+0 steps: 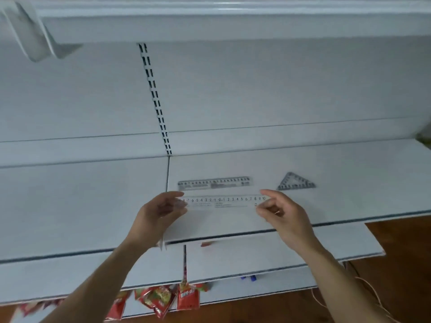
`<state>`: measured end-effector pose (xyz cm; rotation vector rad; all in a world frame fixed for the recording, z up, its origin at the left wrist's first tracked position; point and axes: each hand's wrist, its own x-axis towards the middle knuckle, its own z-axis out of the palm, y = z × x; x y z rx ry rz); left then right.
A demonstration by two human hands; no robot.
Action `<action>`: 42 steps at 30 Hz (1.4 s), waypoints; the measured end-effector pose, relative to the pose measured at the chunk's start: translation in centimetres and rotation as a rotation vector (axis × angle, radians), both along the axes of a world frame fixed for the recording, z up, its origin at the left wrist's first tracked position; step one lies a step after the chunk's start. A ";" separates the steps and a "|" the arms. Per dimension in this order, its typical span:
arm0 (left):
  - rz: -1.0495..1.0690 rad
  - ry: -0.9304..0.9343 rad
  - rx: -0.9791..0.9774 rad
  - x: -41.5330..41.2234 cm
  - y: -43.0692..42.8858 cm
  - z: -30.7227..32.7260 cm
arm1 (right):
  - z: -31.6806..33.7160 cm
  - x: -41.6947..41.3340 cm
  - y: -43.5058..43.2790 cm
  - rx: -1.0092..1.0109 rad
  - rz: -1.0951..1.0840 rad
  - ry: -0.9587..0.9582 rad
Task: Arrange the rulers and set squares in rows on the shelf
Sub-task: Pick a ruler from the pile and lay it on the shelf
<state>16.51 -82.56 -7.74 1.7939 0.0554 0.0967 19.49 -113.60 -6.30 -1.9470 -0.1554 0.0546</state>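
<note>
A clear ruler (222, 202) with black numbers is held level just above the white shelf (338, 206). My left hand (161, 212) pinches its left end and my right hand (279, 212) pinches its right end. Behind it a second clear ruler (215, 183) lies flat on the shelf, parallel to the held one. A clear set square (295, 182) lies flat to the right of that ruler, apart from it.
A slotted upright (155, 99) runs down the back panel where two shelf boards meet. Another shelf (210, 24) hangs overhead. Lower shelves stick out below, with red snack packets (161, 299) at their front edge. Wooden floor (401, 252) shows at the right.
</note>
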 end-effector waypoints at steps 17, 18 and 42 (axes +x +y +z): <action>-0.037 -0.060 0.561 7.2 2.3 -0.3 | 0.4 12.8 -0.2 -0.748 0.327 -0.302; -0.045 -0.057 0.578 7.6 2.4 -0.3 | 0.4 13.1 -0.1 -0.773 0.340 -0.282; -0.149 0.062 0.626 9.8 4.0 -1.5 | 0.3 14.8 1.1 -0.780 0.420 -0.091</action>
